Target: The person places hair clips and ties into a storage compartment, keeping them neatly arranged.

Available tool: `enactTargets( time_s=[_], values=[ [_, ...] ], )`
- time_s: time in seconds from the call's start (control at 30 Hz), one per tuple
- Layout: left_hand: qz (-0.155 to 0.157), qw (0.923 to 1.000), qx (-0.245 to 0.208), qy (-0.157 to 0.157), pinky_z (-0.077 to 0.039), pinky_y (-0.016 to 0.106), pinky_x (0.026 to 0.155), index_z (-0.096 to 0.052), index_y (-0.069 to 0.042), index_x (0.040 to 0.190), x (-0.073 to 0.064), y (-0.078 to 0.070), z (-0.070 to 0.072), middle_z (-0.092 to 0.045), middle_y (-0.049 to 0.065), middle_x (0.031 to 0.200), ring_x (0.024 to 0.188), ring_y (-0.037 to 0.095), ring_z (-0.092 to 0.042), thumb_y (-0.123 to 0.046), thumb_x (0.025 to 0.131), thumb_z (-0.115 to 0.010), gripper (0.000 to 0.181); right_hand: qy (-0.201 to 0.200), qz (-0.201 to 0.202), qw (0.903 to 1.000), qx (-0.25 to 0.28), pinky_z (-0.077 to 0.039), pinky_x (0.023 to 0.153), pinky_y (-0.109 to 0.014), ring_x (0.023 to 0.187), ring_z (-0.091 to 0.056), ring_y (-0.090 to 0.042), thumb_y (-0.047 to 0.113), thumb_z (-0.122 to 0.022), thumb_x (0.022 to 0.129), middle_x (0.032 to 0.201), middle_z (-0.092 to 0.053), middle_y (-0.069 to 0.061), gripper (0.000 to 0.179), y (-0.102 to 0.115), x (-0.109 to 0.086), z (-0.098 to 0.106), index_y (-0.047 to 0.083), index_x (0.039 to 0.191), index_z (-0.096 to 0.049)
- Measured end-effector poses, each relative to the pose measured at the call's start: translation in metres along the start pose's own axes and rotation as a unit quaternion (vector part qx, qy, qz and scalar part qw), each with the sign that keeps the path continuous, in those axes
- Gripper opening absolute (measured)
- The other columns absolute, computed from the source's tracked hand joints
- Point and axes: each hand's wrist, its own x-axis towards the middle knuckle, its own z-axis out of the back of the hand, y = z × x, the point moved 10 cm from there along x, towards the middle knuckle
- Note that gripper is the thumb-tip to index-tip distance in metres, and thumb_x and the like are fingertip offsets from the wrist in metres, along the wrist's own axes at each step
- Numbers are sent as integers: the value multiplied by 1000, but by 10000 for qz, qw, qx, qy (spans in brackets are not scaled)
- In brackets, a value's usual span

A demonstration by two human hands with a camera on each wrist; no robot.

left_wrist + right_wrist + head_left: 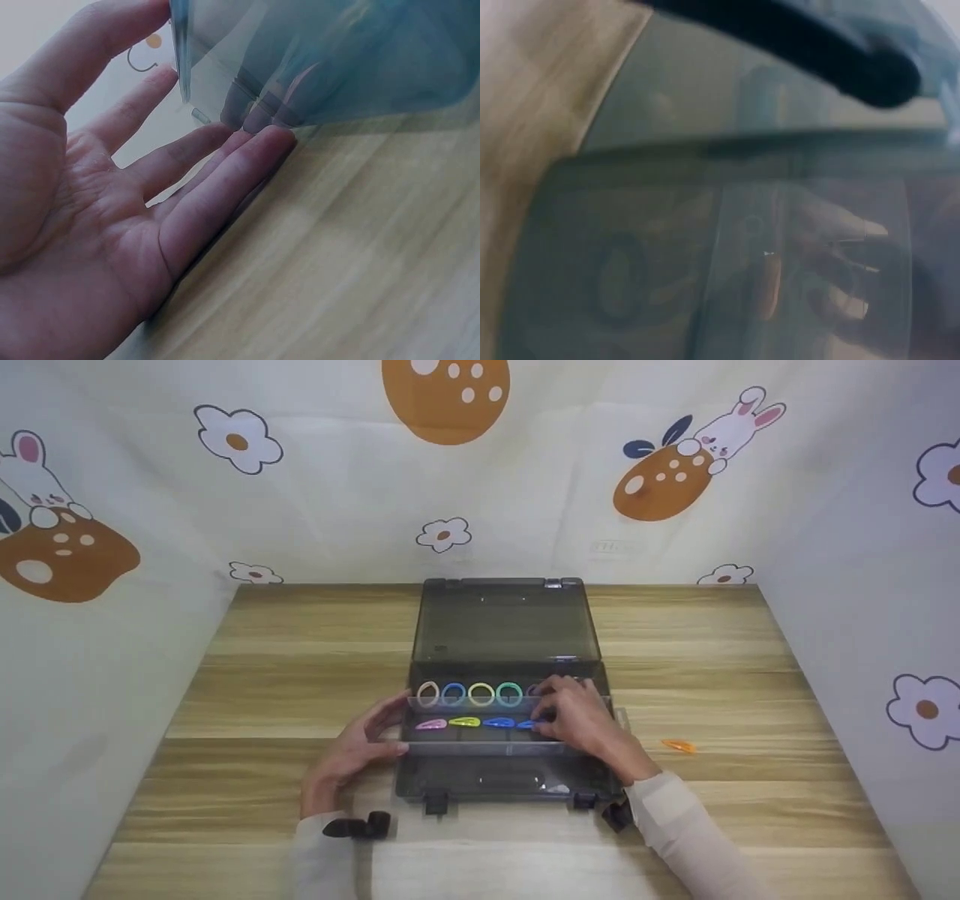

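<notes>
A dark see-through plastic case lies open on the table, its lid tipped back. Inside, a row of ring-shaped hair ties holds beige, blue, yellow and green ones; another is partly behind my right hand. In front lie pink, yellow-green and blue snap hair clips. My right hand pinches another blue hair clip at the row's right end, partly hiding it. My left hand touches the case's left side, its fingers fairly straight against the clear wall.
An orange hair clip lies on the wooden table right of the case. Two dark latches hang at the case's front edge. A patterned cloth stands behind and along both sides.
</notes>
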Motion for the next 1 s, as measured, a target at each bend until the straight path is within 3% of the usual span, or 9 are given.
enactTargets(
  time_s=[0.3,0.53,0.7,1.0],
  values=[
    [-83,9999,-48,52,-38,13,110,-30,-7,157,0,1,1,-32,20,162,151,40,-28,-5,86,-75,84,-178,-152,9997,-113,-36,89,-52,107,-61,-31,19,-86,76,114,-72,-7,8,0,1,0,15,80,-81],
    [-38,10000,-32,71,-37,17,113,-30,-8,157,1,2,0,-31,18,163,151,38,-28,-5,86,-75,83,-142,-154,9996,175,-36,95,-51,110,-58,-28,20,-85,78,116,-70,-4,12,-2,-2,4,15,88,-82],
    [110,9999,-13,16,-38,17,112,-32,-11,157,1,3,-1,-32,16,163,151,36,-30,-7,86,-76,83,-420,-12,9967,690,-39,93,-49,112,-58,-31,16,-84,79,117,-70,-7,14,0,-9,25,12,92,-81],
    [51,10000,-19,32,-40,17,111,-31,-10,157,1,2,-1,-32,16,163,149,37,-32,-5,86,-75,84,-636,84,9897,1283,-52,97,-50,110,-63,-31,10,-82,82,116,-68,-9,13,-6,-26,62,11,95,-80]
  ],
)
